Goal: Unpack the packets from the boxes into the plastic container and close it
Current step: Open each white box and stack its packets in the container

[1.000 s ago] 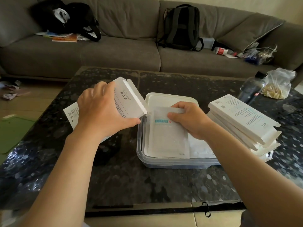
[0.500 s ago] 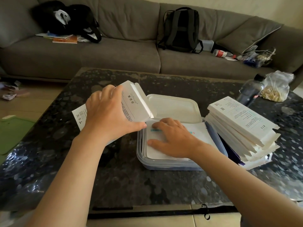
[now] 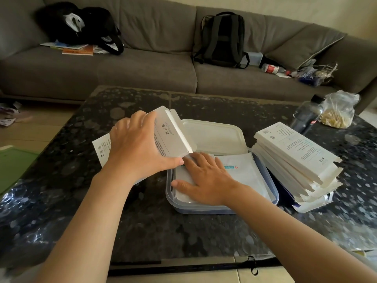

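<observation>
A clear plastic container (image 3: 222,208) sits mid-table, holding flat white packets (image 3: 247,172). My right hand (image 3: 206,179) lies flat on the packets at the container's left side, fingers straight. My left hand (image 3: 138,148) grips a white box (image 3: 173,135) with its end flap open, tilted just left of and above the container. The container's white lid (image 3: 214,136) lies behind it. A stack of flat white boxes (image 3: 295,158) stands to the right, touching the container.
A dark bottle (image 3: 308,116) and a clear bag of yellowish stuff (image 3: 338,112) sit at the table's far right. A grey sofa (image 3: 142,66) with a black backpack (image 3: 221,39) runs behind. A green mat (image 3: 12,164) lies on the floor, left.
My right hand laid the packet down in the container and now presses flat on it, further left. My left hand with the box has stayed beside the container.
</observation>
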Demonstrator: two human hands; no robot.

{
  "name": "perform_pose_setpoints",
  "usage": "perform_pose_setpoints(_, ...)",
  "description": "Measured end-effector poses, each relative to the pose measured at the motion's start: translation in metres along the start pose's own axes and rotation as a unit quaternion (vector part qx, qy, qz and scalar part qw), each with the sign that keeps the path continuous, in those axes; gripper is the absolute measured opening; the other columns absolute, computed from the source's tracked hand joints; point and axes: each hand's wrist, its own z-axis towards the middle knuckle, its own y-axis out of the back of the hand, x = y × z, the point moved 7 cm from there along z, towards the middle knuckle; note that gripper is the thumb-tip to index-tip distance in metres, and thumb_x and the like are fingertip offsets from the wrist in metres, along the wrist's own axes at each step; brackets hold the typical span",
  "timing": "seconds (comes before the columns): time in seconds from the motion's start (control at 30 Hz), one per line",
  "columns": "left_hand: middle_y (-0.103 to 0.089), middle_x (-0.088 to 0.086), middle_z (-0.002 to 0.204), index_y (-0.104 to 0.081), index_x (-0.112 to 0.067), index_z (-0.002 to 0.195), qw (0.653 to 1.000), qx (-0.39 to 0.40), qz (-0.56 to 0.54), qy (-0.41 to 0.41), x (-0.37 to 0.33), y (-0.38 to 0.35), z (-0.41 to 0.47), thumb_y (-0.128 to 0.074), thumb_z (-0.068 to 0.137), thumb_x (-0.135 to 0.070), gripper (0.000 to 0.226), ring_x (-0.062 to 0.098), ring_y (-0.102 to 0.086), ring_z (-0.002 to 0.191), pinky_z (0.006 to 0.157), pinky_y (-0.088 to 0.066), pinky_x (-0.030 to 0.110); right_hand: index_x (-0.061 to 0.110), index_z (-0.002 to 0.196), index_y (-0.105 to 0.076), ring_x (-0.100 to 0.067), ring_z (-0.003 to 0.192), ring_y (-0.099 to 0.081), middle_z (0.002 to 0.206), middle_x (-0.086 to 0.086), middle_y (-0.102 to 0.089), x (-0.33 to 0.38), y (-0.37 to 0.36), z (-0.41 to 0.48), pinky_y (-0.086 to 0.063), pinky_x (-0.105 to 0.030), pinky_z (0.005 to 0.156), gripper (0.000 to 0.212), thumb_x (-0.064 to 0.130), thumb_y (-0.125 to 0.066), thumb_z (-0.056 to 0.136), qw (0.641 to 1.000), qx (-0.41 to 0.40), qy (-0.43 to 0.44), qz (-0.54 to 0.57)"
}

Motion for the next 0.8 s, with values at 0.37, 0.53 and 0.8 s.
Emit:
perform_pose_setpoints(0.37, -0.046, 0.001, 0.139, -0.032, -0.027, 0.145, 1.000, 0.006, 0.004, 0.004, 0.002, 0.000, 0.000, -0.068, 0.043, -0.090, 0.125, 0.031, -0.046, 0.126, 0.106, -0.037, 0.053, 0.037, 0.149, -0.024, -0.025, 0.148, -0.023, 0.162, 0.006, -0.025, -0.014, 0.013, -0.006, -0.020, -0.063, 0.118, 0.071, 0.077, -0.018, 0.091, 0.999, -0.029, -0.033, 0.025)
perform_pose_setpoints(0.53, -0.046, 0.001, 0.139, -0.032, -0.027, 0.144, 1.000, 0.011, 0.004, -0.006, -0.005, -0.003, -0.001, -0.062, 0.043, -0.091, 0.124, 0.030, -0.046, 0.126, 0.106, -0.036, 0.052, 0.039, 0.154, -0.010, -0.026, 0.151, -0.017, 0.164, 0.005, -0.019, -0.015, 0.002, -0.006, -0.015, -0.064, 0.119, 0.077, 0.081, -0.010, 0.088, 0.999, 0.011, -0.031, -0.011)
perform_pose_setpoints(0.8, -0.046, 0.000, 0.141, -0.033, -0.027, 0.146, 0.999, 0.008, -0.029, -0.040, -0.019, -0.005, -0.005, -0.073, 0.046, -0.084, 0.122, 0.028, -0.044, 0.128, 0.107, -0.035, 0.051, 0.042, 0.153, 0.001, -0.028, 0.152, -0.016, 0.167, 0.004, -0.013, -0.009, 0.005, -0.009, -0.014, -0.066, 0.118, 0.079, 0.081, -0.003, 0.084, 1.000, 0.012, -0.024, -0.007)
